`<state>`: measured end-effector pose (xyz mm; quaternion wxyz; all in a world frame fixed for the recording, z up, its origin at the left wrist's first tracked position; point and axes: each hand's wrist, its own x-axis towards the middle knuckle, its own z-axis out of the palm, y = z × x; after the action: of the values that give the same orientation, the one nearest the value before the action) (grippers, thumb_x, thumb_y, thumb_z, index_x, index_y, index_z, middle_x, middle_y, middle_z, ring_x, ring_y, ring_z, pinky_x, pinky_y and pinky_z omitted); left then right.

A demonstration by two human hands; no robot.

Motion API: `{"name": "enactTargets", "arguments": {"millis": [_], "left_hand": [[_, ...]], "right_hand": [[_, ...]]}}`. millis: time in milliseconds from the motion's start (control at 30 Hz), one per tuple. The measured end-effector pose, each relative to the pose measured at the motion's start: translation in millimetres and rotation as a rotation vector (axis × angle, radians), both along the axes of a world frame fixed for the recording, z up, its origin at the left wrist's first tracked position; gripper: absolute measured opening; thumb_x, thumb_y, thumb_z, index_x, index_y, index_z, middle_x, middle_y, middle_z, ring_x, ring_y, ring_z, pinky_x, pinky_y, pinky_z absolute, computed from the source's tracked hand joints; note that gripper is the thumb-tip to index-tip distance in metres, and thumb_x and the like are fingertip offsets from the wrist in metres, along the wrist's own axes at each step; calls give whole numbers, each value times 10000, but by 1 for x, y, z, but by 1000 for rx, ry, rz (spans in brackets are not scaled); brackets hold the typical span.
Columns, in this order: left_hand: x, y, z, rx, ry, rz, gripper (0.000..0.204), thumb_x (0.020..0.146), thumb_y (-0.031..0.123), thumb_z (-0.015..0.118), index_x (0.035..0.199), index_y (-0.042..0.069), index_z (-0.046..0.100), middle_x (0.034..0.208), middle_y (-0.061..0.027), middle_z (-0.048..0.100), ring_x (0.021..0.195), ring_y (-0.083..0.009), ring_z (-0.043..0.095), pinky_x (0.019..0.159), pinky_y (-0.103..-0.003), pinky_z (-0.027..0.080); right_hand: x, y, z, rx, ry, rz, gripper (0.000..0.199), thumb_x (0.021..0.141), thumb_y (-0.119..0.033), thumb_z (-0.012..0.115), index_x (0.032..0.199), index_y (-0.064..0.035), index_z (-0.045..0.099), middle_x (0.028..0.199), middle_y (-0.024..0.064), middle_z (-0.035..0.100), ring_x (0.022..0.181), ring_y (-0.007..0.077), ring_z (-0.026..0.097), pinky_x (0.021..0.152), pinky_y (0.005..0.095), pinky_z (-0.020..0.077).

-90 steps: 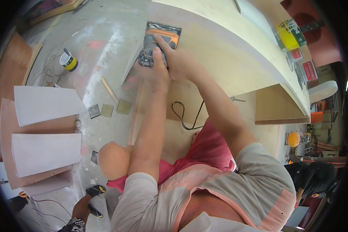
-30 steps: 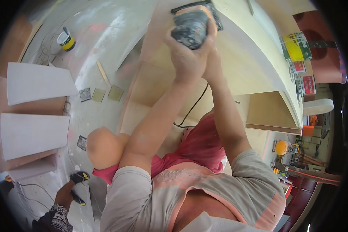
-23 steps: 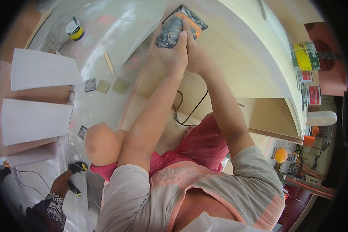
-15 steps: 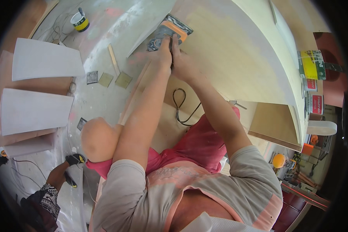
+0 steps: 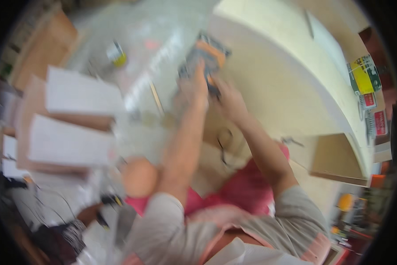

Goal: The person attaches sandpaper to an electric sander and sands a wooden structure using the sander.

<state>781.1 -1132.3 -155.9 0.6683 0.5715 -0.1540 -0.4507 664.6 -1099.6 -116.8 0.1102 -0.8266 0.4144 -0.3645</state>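
Observation:
An orange and black power sander lies against the pale curved wooden panel, near the panel's upper left edge. My left hand is closed over the sander's body from the left. At its rear end my right hand grips it from the right, a little apart from the left. Motion blurs the fingers of both. A dark looped cord hangs below my hands, by my knees.
On the floor to the left are two white panels, a stick and a paint tub. An open wooden compartment and several cans are on the right. Another person's foot shows lower left.
The whole view has shifted and blurred, so the scene sits further right and lower. My right hand has moved apart from my left, toward the sander's rear end. Both still hold the sander.

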Motion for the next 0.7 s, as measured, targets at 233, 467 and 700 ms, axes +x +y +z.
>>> {"name": "enactTargets", "arguments": {"millis": [233, 467, 700], "left_hand": [[10, 33, 96, -217, 181, -229, 802, 762, 111, 751, 1302, -94, 194, 1187, -187, 460, 1087, -250, 534, 839, -347, 512], [-9, 25, 85, -321, -56, 64, 770, 751, 62, 749, 1307, -49, 227, 1202, -173, 451, 1067, -240, 522, 858, -344, 499], [13, 4, 45, -309, 210, 163, 775, 715, 78, 765, 1289, -19, 253, 1198, -165, 456, 1063, -242, 524, 848, -336, 505]], "right_hand": [[-11, 32, 29, 135, -189, -9, 541, 778, -36, 605, 1299, -41, 458, 1136, 191, 578, 967, 366, 596, 807, 429, 496], [-25, 32, 29, 209, 40, -36, 488, 788, -66, 611, 1262, -77, 494, 1115, 170, 591, 996, 358, 589, 838, 409, 491], [-89, -6, 71, -734, 5, -334, 324, 753, -81, 732, 1056, -23, 632, 994, 117, 667, 902, 287, 628, 821, 365, 473]]}}
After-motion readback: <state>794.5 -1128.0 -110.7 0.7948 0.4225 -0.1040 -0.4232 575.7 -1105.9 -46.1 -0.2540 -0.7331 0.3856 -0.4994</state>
